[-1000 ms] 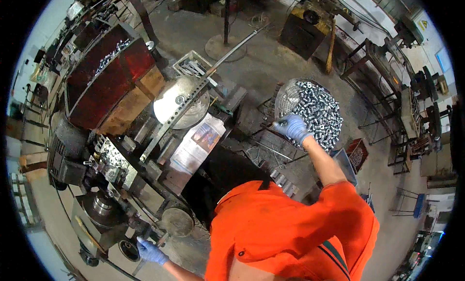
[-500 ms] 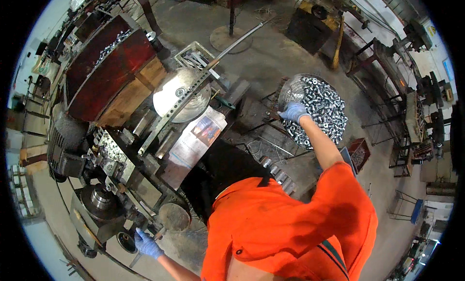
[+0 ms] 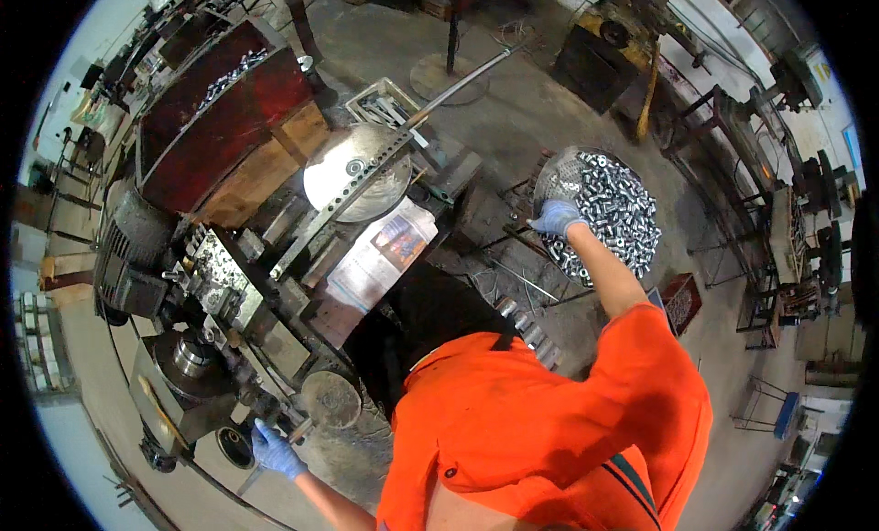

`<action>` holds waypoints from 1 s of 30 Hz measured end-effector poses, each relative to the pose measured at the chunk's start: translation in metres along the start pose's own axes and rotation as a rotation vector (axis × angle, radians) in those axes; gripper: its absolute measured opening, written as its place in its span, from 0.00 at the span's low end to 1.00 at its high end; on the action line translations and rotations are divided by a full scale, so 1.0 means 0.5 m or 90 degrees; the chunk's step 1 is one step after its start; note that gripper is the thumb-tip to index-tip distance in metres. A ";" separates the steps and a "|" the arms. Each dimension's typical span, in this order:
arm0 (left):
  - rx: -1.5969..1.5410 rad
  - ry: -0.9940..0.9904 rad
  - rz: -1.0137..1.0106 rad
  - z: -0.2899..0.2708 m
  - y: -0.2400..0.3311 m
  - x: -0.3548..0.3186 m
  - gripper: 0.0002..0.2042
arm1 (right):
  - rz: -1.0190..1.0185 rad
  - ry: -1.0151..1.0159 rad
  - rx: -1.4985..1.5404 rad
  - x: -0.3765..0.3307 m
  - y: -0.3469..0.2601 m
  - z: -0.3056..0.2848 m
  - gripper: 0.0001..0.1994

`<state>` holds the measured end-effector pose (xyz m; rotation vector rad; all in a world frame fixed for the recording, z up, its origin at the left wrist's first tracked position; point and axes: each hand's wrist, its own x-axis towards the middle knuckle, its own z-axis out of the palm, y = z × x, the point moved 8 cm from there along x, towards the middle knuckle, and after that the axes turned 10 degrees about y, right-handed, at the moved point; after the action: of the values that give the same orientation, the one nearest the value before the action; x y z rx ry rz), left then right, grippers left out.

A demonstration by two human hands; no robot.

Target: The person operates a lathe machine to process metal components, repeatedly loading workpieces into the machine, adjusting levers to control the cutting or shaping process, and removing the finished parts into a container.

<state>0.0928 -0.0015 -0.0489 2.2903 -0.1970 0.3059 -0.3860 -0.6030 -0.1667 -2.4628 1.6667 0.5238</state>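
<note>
Head view, using the lathe-type machine as my landmark.

Left hand, blue glove, sits at the near end of the machine, low on its front. Fingers are curled around a dark lever handle that sticks out just beside the round flat handwheel. It looks clamped on the handle, though the grip is small in frame.

Right hand, also blue-gloved, is stretched out well to the right of the machine, arm fully extended. It rests on the near-left rim of a round wire basket on the floor. The basket is heaped with short shiny metal cylinders. Fingers are bent down into the parts at the rim; I cannot tell whether they are closed on one or just resting on the pile.

More on the machine:
- a large bright metal disc lies at its far end, with a long perforated steel strip lying diagonally across it
- a sheet of printed paper lies on the machine top just right of the strip
- a few more cylinders lie in a row on the floor between the machine and the basket.

Beyond the machine's far side, a dark red bin holds more bright parts. The orange shirt fills the lower centre and hides what is directly below the head.
</note>
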 end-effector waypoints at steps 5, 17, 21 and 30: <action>-0.038 -0.071 -0.032 0.010 -0.008 0.010 0.18 | 0.046 0.250 0.297 -0.012 0.049 -0.014 0.26; -0.119 -0.229 0.198 0.091 0.435 -0.011 0.15 | -0.631 0.411 0.653 -0.336 -0.483 -0.444 0.14; -0.224 -0.309 0.269 0.147 0.560 -0.074 0.20 | -0.887 0.331 0.668 -0.444 -0.632 -0.470 0.19; -0.366 -0.384 0.062 0.156 0.478 -0.093 0.16 | -0.979 0.318 0.533 -0.556 -0.748 -0.512 0.13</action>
<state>0.0038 -0.2168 0.0558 1.7395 -0.6170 -0.3665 -0.0803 -0.2899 0.1348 -2.3093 -0.3372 -0.8137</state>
